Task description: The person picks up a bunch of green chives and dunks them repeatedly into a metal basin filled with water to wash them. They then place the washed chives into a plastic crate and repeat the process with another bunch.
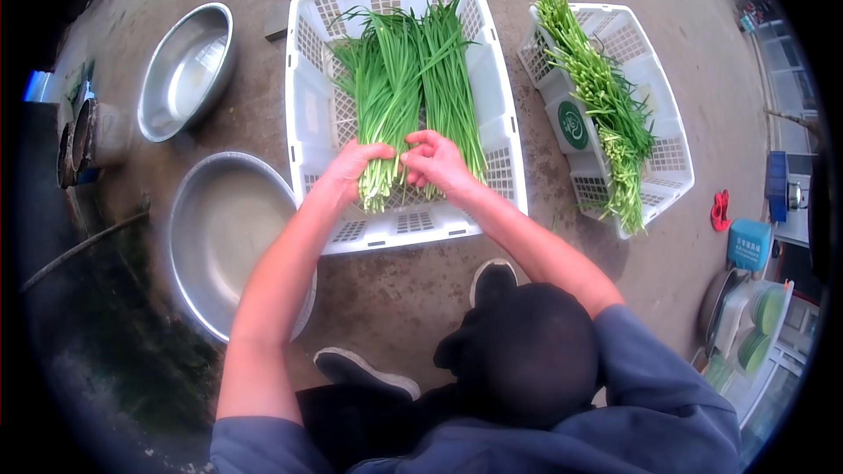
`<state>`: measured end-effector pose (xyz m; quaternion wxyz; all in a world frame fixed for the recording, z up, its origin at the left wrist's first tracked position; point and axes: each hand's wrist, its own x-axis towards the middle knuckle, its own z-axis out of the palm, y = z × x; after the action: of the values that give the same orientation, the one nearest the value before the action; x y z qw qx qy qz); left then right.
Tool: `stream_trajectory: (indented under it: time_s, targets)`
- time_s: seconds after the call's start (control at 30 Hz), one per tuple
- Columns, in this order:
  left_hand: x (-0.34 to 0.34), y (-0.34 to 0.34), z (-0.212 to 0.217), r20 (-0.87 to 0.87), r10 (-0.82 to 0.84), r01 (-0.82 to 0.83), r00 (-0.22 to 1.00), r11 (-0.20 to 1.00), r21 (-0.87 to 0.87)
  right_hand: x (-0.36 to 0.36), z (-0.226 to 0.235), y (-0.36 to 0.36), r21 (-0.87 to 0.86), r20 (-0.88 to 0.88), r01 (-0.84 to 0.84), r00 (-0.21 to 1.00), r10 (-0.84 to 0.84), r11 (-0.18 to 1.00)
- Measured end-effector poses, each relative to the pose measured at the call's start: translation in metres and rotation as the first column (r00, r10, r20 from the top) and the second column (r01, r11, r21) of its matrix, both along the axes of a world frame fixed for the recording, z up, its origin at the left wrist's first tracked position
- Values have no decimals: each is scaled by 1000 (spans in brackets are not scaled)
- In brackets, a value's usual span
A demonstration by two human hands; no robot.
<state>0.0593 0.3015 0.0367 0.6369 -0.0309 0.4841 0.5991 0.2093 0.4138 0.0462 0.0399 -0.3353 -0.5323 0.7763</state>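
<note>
Long green garlic chives point(391, 79) lie in a white plastic crate point(299, 114), their pale cut stems pointing toward me. Around the left side of the stem ends my left hand point(356, 167) is closed, thumb across the top. My right hand point(436, 161) has its fingers bent and pinched at the right edge of the same stems; the fingertips are partly hidden. Beside it in the crate rests a second bunch of chives point(450, 79), apart from my grip.
To the right, a smaller white crate point(672, 136) holds more chives point(606, 96), piled over its side. On the left stand two metal basins, one tilted point(186, 75) and one nearer point(233, 228) with cloudy liquid. Red slippers point(720, 211) and a blue box point(749, 244) sit far right.
</note>
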Motion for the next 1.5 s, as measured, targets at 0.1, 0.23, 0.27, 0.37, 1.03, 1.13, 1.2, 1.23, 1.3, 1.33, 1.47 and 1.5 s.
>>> stream_trajectory:
  time_s: [0.1, 0.23, 0.27, 0.37, 1.03, 1.13, 1.2, 1.23, 1.3, 1.33, 1.47, 1.5]
  targets:
    - [9, 6, 3, -36, 30, -29, 999, 999, 17, -2, 0, 7, -128, 29, 97, 995, -94, 987]
    - [9, 5, 3, -86, -3, 2, 996, 1000, -17, -4, -1, 3, -137, 64, 135, 990, -127, 981]
    - [10, 5, 3, -86, -1, 0, 996, 1000, -13, -4, -2, 4, -137, 63, 136, 990, -128, 981]
    - [12, 7, 10, -71, 11, -11, 997, 1000, 0, -4, -7, 6, -100, 96, 135, 987, -126, 986]
    - [-30, -68, 166, -254, -27, 81, 967, 976, 203, 1, -24, 6, 277, 361, 60, 918, -162, 959]
    - [-21, -91, 176, -278, 59, 9, 959, 972, 237, 6, -26, 12, 428, 275, 100, 932, -235, 898]
    - [-15, -114, 189, -301, 124, -51, 946, 969, 242, 5, -24, 11, 382, 283, 102, 933, -221, 919]
    - [-13, -127, 197, -325, 189, -108, 926, 962, 250, 4, -22, 9, 336, 287, 105, 935, -208, 936]
    - [-18, -151, 199, -373, 271, -179, 887, 948, 263, 8, -25, 13, 342, 311, 121, 921, -234, 932]
    - [-25, -165, 199, -367, 273, -164, 889, 939, 302, 9, -27, 17, 341, 329, 138, 909, -256, 930]
    - [-29, -230, 209, -416, 474, -323, 776, 865, 383, 17, -56, 17, 594, 371, -230, 929, -8, 771]
    - [-29, -244, 200, -410, 533, -353, 740, 827, 438, 22, -57, 22, 605, 379, -236, 925, -15, 760]
